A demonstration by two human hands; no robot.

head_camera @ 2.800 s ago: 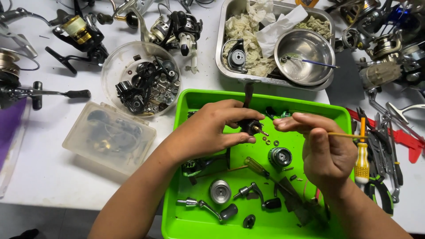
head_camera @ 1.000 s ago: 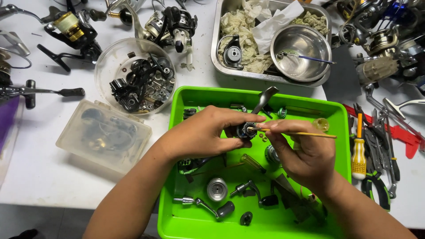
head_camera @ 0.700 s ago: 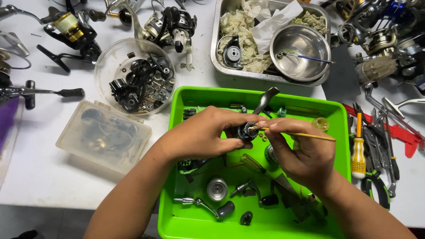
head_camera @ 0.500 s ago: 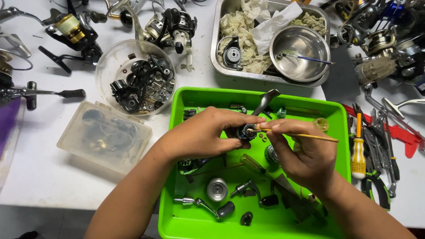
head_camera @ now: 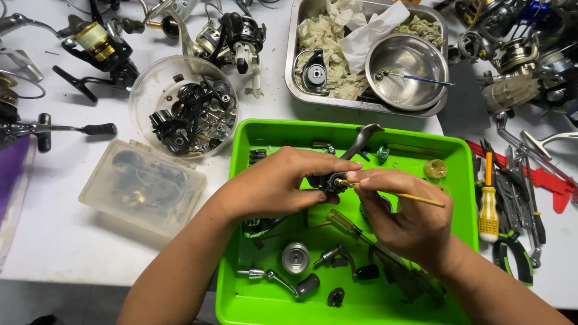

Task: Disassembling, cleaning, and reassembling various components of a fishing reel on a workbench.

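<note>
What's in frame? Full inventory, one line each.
green tray: 1, green, centre front, holds loose reel parts
dark reel body: 1, black, over the tray, between both hands
thin brush: 1, yellowish stick, tip at the reel body
clear round tub: 1, clear, left of tray, full of small dark parts
flat plastic box: 1, clear, front left
steel tray: 1, silver, back, holds rags
steel bowl: 1, silver, in steel tray
screwdriver: 1, yellow-orange, right of tray
left hand: holds reel body
right hand: holds brush

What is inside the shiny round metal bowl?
Inside the metal bowl lies a thin brush. The bowl sits in a steel tray, hiding what is beneath it.
</note>
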